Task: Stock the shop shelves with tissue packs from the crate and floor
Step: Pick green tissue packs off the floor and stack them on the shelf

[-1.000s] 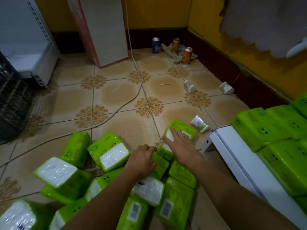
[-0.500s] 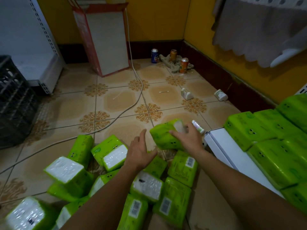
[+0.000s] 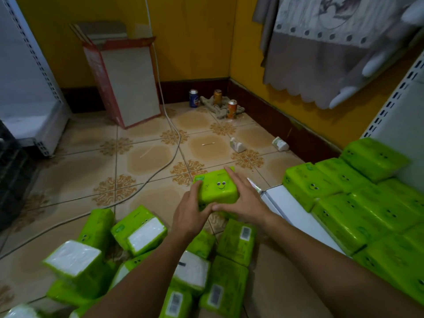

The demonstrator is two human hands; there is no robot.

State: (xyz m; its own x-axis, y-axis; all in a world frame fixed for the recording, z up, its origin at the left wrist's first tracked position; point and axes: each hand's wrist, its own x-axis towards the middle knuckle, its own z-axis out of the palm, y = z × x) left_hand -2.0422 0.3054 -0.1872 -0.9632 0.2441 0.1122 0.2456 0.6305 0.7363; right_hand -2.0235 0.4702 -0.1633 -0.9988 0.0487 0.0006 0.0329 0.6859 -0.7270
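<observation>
- Both hands are working at the centre of the frame, holding one green tissue pack [image 3: 218, 188] up off the tiled floor [image 3: 146, 157], its smiley face turned upward.
- The left hand [image 3: 188, 216] is wrapping its curled fingers round the pack's left side, thumb along the near edge.
- The right hand [image 3: 243, 200] is gripping the right side, fingers stretched long over the top and thumb tucked against the near face, touching the left thumb.
- The white shelf [image 3: 291, 210] is sitting just to the right, with shelved packs [image 3: 344, 196] lying in rows towards the right edge of the frame.
- To my eye the step is carrying this pack across to the open front corner of that shelf.
- Doing it well probably means turning the pack to match its neighbours, setting it flat and snug against them, not overhanging the edge.
- The soft wrapping looks squashy, so light, even pressure seems wise.
- More loose packs [image 3: 140, 228] are waiting in a heap at lower left.
</observation>
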